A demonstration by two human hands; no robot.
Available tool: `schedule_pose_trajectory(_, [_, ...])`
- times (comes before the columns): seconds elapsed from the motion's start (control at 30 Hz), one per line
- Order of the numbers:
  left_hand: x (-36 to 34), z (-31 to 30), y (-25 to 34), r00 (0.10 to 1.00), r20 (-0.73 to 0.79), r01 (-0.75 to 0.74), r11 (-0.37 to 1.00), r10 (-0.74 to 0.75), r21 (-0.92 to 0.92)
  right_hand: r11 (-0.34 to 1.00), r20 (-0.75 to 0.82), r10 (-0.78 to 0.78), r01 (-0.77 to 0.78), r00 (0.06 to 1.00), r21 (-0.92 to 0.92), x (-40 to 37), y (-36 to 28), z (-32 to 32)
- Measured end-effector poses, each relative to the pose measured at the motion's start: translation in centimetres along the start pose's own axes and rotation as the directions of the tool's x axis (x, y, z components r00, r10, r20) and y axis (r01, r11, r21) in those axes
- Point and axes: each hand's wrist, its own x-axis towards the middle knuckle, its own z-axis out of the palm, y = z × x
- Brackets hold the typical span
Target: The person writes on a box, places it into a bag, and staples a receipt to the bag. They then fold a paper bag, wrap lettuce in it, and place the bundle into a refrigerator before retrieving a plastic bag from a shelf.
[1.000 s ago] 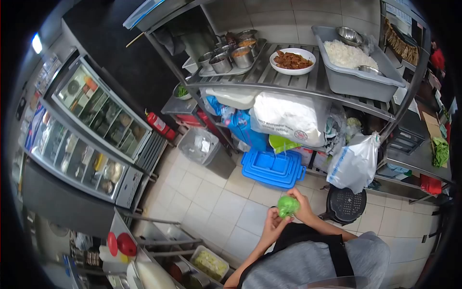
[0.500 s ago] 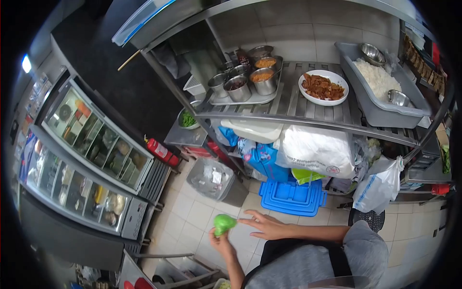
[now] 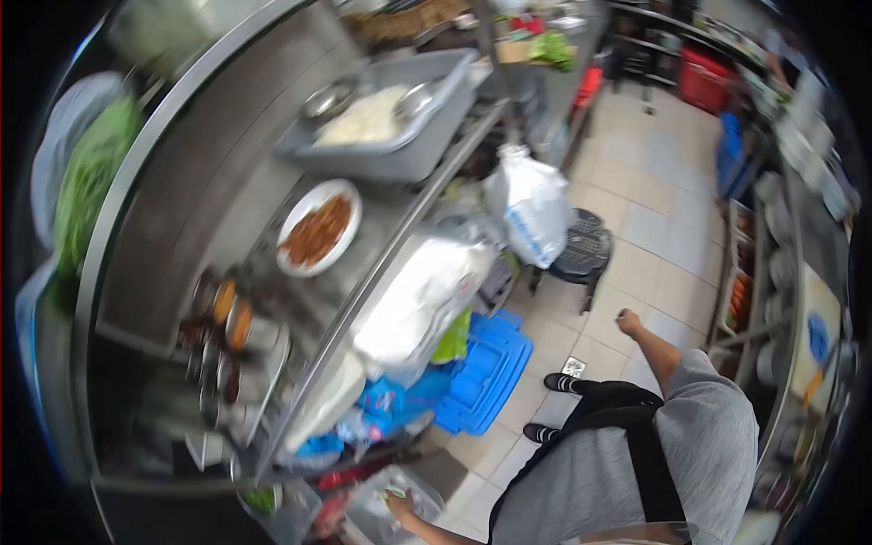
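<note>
My left hand (image 3: 400, 507) reaches down over the grey waste bin (image 3: 447, 477), at the bottom of the view. A small green and whitish patch (image 3: 394, 493) shows by its fingers. Blur hides whether the hand grips this patch or whether it lies in the bin. Well away on the right, my right hand (image 3: 627, 320) hangs over the tiled floor, its fingers curled in with nothing visible in them. Closest to it is a black stool (image 3: 584, 247).
On the metal shelf (image 3: 368, 304) stand a white bowl of brown food (image 3: 292, 257), metal pots (image 3: 238, 381) and a grey tub (image 3: 377, 163) with rice. Below are a blue lidded box (image 3: 490, 372) and white bags (image 3: 422, 304). A counter with stacked dishes runs along the right.
The view has swung right, showing the aisle. My left hand has gone from holding a bright green item before me to over the bin. My right hand has moved away, its fingers now curled.
</note>
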Motion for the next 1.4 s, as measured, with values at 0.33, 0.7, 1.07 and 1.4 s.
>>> schedule_pose_trajectory(0.33, [-9.3, 12.6, 41.3, 0.215, 0.329, -0.93, 0.296, 0.92, -0.22, 0.788, 0.33, 0.531, -0.598, 0.781, 0.148, -17.9, 28.3, -5.3])
schedule_pose_trajectory(0.7, [-29.1, 27.7, 60.7, -0.173, 0.842, -0.981, -0.163, 0.512, -0.102, 0.701, 0.382, 0.358, -0.515, 0.852, 0.493, -16.0, 33.0, -8.2])
schedule_pose_trajectory(1.07, [-39.7, 32.2, 76.9, -0.351, 0.8, -0.93, -0.278, 0.487, -0.239, 0.613, 0.284, 0.31, -0.419, 0.908, 0.67, 10.6, 29.9, -25.3])
schedule_pose_trajectory(1.4, [-41.2, 36.8, 102.9, -0.192, 0.866, -0.942, -0.334, 0.462, -0.03, 0.651, 0.412, 0.265, -0.477, 0.872, 0.591, 25.5, 34.9, -24.5])
